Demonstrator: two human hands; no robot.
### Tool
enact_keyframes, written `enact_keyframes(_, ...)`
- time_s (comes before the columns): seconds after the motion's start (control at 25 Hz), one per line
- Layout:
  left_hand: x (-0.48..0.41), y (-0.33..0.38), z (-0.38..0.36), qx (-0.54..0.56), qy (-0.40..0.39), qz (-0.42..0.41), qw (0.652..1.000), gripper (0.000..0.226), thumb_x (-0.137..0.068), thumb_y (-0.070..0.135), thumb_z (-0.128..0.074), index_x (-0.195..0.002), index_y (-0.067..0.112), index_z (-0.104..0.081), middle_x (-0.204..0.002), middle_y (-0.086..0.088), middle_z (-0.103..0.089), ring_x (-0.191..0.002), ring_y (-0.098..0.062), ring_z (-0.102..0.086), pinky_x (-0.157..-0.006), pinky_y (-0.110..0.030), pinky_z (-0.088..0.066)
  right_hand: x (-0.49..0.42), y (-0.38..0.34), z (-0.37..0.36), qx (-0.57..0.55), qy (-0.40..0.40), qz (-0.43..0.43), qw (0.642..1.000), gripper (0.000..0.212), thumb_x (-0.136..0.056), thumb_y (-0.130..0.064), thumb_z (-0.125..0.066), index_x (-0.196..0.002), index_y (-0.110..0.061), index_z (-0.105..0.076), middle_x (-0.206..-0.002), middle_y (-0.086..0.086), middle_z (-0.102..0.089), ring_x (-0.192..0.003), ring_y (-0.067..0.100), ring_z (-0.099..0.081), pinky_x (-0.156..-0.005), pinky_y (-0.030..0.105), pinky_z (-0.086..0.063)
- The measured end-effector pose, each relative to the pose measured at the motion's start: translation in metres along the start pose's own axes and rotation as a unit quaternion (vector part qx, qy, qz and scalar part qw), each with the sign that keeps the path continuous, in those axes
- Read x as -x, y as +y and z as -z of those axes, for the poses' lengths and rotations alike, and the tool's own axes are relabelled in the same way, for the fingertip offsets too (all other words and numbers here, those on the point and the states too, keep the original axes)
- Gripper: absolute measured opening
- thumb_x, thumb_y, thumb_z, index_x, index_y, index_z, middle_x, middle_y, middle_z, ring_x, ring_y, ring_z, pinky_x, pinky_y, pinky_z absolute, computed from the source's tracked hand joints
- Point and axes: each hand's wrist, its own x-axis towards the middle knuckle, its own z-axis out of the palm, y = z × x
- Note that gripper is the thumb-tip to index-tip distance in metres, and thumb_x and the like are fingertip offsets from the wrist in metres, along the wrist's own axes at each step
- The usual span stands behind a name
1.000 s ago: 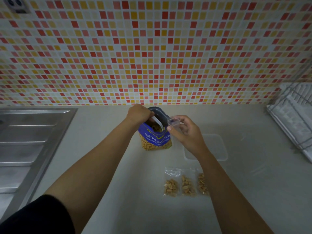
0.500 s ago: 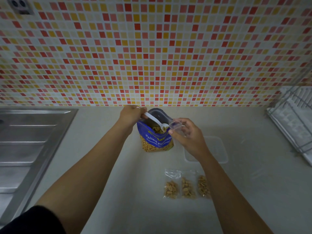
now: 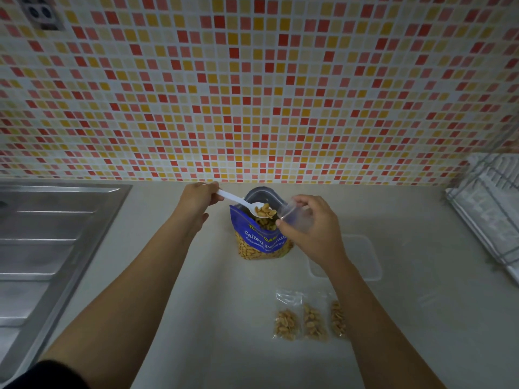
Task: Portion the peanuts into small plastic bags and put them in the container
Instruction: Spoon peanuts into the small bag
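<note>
Gripping a peanut-laden spoon point(image 3: 241, 202), left hand point(image 3: 196, 196) hovered centre-frame over peanut pouch point(image 3: 261, 242); right hand point(image 3: 311, 228) pinched small clear bag point(image 3: 292, 213) alongside.

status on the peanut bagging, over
Left hand holds white spoon of peanuts above salted peanuts bag. Right hand pinches small clear bag beside it. Three filled bags on counter, outside container; nothing blocking.

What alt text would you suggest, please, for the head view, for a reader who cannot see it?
A person's left hand holds a white spoon of peanuts over an open blue peanut bag, beside a small clear bag pinched in the right hand. Three filled bags and a clear container lie on the counter.
</note>
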Motion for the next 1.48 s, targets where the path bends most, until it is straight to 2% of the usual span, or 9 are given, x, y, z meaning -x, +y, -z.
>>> enact_keyframes(0.28, 0.007, 0.027, 0.014, 0.005, 0.012, -0.015, 1.0, 0.012, -0.092, 0.025, -0.052, -0.086, 0.017, -0.059, -0.071, 0.004, -0.06, -0.081, -0.007, -0.058, -0.084, -0.037, -0.035, -0.009, -0.013, -0.01, 0.104, -0.041, -0.002, 0.994, 0.051, -0.065, -0.038, -0.077, -0.109, -0.02, -0.058, -0.105, -0.004, -0.063, -0.095, 0.015, -0.056, -0.079, 0.034, -0.051)
enact_keyframes(0.48, 0.033, 0.063, 0.002, -0.104, -0.022, -0.174, 0.979, 0.022, -0.092, 0.025, -0.052, -0.103, 0.008, -0.062, -0.076, 0.0, -0.064, -0.079, -0.013, -0.058, -0.064, -0.024, -0.037, -0.01, -0.025, -0.019, -0.018, -0.013, -0.039, 0.999, 0.049, -0.065, -0.036, -0.08, -0.107, -0.024, -0.058, -0.1, -0.012, -0.062, -0.092, 0.008, -0.058, -0.076, 0.022, -0.047)
enact_keyframes(0.68, 0.072, 0.088, -0.013, -0.277, -0.005, -0.403, 0.873, 0.024, -0.094, 0.026, -0.05, -0.092, 0.007, -0.064, -0.078, -0.003, -0.066, -0.06, -0.012, -0.057, -0.048, -0.014, -0.041, -0.011, -0.034, -0.023, -0.123, 0.016, -0.055, 0.991, 0.041, -0.067, -0.03, -0.081, -0.102, -0.03, -0.058, -0.095, -0.017, -0.062, -0.088, 0.0, -0.06, -0.071, 0.008, -0.046)
enact_keyframes(0.88, 0.048, 0.07, 0.001, -0.239, 0.053, -0.35, 0.904, 0.025, -0.094, 0.026, -0.049, -0.091, 0.009, -0.067, -0.083, -0.008, -0.07, -0.065, -0.014, -0.059, -0.057, -0.023, -0.047, -0.002, -0.015, -0.016, -0.193, 0.058, -0.106, 0.974, 0.04, -0.07, -0.024, -0.081, -0.103, -0.025, -0.058, -0.096, -0.012, -0.065, -0.082, -0.003, -0.061, -0.07, 0.011, -0.05)
enact_keyframes(0.92, 0.042, 0.053, -0.005, -0.306, 0.049, -0.338, 0.889, 0.027, -0.093, 0.028, -0.049, -0.091, 0.009, -0.068, -0.087, -0.01, -0.07, -0.076, -0.019, -0.062, -0.068, -0.029, -0.049, 0.002, -0.01, -0.014, -0.205, 0.061, -0.116, 0.97, 0.039, -0.071, -0.022, -0.08, -0.105, -0.022, -0.058, -0.097, -0.008, -0.065, -0.079, -0.006, -0.06, -0.068, 0.009, -0.049)
enact_keyframes(1.08, 0.039, -0.001, -0.04, -0.622, 0.052, -0.347, 0.7, 0.033, -0.094, 0.037, -0.042, -0.105, 0.017, -0.065, -0.116, -0.006, -0.061, -0.126, -0.021, -0.043, -0.104, -0.056, -0.027, 0.009, 0.004, -0.006, -0.179, -0.011, -0.116, 0.977, 0.037, -0.074, -0.023, -0.077, -0.106, -0.019, -0.059, -0.099, -0.009, -0.066, -0.085, -0.005, -0.061, -0.067, 0.007, -0.048)
enact_keyframes(1.24, 0.021, -0.026, -0.056, -0.618, 0.008, -0.206, 0.759, 0.03, -0.092, 0.039, -0.046, -0.099, 0.016, -0.064, -0.121, -0.006, -0.057, -0.121, -0.026, -0.049, -0.105, -0.067, -0.02, 0.005, 0.007, 0.0, -0.152, -0.045, -0.106, 0.982, 0.038, -0.072, -0.031, -0.078, -0.104, -0.025, -0.059, -0.099, -0.013, -0.068, -0.093, -0.002, -0.062, -0.074, 0.007, -0.047)
enact_keyframes(1.36, 0.009, -0.024, -0.056, -0.441, -0.015, -0.156, 0.883, 0.03, -0.087, 0.038, -0.055, -0.084, 0.01, -0.065, -0.091, -0.01, -0.067, -0.087, -0.029, -0.064, -0.092, -0.05, -0.047, 0.004, 0.011, 0.003, -0.157, -0.057, -0.111, 0.98, 0.037, -0.071, -0.033, -0.078, -0.102, -0.027, -0.06, -0.098, -0.013, -0.069, -0.094, -0.001, -0.063, -0.076, 0.01, -0.048)
enact_keyframes(1.48, 0.008, -0.016, -0.049, -0.316, -0.039, -0.15, 0.936, 0.028, -0.089, 0.03, -0.058, -0.086, 0.004, -0.069, -0.084, -0.013, -0.067, -0.079, -0.025, -0.061, -0.068, -0.033, -0.047, 0.004, 0.014, 0.005, -0.17, -0.072, -0.112, 0.977, 0.038, -0.069, -0.037, -0.078, -0.101, -0.026, -0.06, -0.1, -0.01, -0.07, -0.098, 0.005, -0.064, -0.078, 0.02, -0.052)
